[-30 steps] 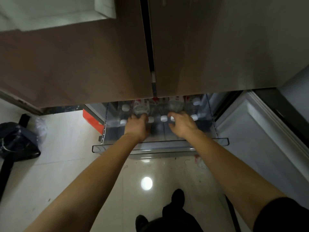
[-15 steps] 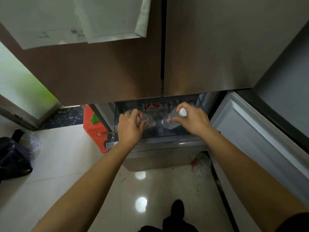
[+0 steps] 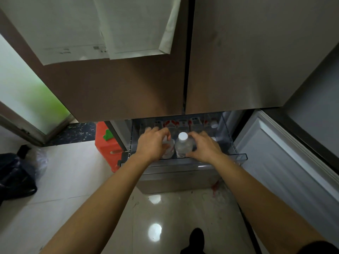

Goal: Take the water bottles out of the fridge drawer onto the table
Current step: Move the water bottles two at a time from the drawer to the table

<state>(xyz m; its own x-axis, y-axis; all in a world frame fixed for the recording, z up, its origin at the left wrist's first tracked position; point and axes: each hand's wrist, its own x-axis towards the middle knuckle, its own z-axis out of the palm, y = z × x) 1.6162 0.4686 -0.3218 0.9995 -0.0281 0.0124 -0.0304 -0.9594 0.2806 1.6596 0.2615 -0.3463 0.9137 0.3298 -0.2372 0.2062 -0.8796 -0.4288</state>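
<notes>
While over one drawer, left hand, right hand, two bottles

The left grip hides the cap of its bottle; rear bottles blur, labels unreadable.

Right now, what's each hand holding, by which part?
The left hand grips one water bottle around its top; right hand grips the white-capped bottle by its body.
</notes>
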